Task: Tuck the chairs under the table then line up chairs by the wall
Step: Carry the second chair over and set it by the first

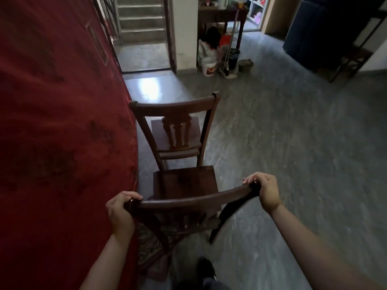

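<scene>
In the lower middle of the frame, 2 hands clamp the curved top rail of a dark wooden chair [184, 185]. The left hand [120, 210] wraps its fingers over the rail's left end, and the right hand [265, 190] curls over the right end. This near chair stands on the grey floor [293, 153], its left side just beside a red patterned cloth [62, 122] that fills the left of the frame. Directly above it in the picture a second chair [173, 106] of the same kind faces the same way, its back nearly touching the near seat's front edge. At the upper middle, a white bucket [209, 68] sits under a small dark table [222, 14]. Stairs [140, 19] rise at the upper left.
</scene>
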The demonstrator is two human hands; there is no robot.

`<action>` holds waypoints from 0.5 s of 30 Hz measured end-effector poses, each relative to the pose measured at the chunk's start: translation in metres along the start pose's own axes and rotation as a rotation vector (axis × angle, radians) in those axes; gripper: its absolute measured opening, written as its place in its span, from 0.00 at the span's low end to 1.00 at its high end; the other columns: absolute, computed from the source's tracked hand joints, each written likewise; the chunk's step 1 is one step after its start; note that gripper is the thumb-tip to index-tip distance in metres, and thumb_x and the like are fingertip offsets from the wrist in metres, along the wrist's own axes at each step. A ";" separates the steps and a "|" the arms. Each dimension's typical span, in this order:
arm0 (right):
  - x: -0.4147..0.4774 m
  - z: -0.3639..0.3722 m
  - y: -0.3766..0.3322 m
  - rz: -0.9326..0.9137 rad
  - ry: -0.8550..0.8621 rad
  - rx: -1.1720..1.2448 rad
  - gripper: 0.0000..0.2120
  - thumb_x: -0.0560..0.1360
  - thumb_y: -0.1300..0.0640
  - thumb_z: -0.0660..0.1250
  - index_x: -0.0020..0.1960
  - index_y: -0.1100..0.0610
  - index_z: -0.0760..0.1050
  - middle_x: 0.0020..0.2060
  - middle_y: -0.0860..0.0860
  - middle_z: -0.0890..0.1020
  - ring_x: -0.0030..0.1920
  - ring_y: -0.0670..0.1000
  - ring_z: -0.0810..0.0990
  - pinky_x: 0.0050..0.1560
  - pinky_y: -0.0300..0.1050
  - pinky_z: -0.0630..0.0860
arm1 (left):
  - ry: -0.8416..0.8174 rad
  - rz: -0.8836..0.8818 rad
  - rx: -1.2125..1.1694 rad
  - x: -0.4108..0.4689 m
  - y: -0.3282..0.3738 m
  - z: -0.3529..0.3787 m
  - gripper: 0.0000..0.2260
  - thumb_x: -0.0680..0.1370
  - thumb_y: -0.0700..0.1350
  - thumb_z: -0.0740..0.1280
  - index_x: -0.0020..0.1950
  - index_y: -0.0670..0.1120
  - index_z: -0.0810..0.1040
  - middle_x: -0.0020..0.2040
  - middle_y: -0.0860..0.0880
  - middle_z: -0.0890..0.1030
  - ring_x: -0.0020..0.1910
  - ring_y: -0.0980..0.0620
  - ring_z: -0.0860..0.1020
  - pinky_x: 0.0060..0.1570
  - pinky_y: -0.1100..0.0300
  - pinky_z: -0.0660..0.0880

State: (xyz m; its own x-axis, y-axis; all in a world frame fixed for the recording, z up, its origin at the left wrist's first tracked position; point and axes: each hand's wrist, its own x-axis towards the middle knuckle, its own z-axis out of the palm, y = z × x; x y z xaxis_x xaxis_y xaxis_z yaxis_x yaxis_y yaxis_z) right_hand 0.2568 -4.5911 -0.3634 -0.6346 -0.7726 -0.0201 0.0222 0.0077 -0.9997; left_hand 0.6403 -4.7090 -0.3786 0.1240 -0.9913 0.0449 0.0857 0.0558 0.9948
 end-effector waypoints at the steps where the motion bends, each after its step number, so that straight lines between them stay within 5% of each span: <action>1: -0.003 -0.002 0.001 0.017 0.007 0.006 0.23 0.73 0.74 0.58 0.25 0.58 0.78 0.28 0.57 0.82 0.39 0.60 0.81 0.48 0.48 0.77 | -0.002 -0.004 -0.006 -0.005 0.000 -0.001 0.13 0.65 0.44 0.60 0.30 0.41 0.82 0.31 0.40 0.82 0.39 0.36 0.79 0.46 0.49 0.73; 15: -0.041 -0.042 0.017 0.124 -0.040 -0.126 0.22 0.73 0.72 0.59 0.27 0.55 0.81 0.33 0.58 0.86 0.41 0.57 0.84 0.45 0.47 0.78 | -0.024 -0.013 0.008 -0.074 -0.004 -0.011 0.12 0.64 0.46 0.62 0.30 0.44 0.84 0.32 0.45 0.85 0.36 0.51 0.83 0.44 0.64 0.78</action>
State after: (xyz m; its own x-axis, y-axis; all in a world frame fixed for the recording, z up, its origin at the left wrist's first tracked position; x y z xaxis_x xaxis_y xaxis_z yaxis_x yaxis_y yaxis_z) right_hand 0.2510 -4.5328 -0.3799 -0.6020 -0.7852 -0.1451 -0.0002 0.1818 -0.9833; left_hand 0.6420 -4.6349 -0.3874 0.0994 -0.9945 0.0340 0.0789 0.0419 0.9960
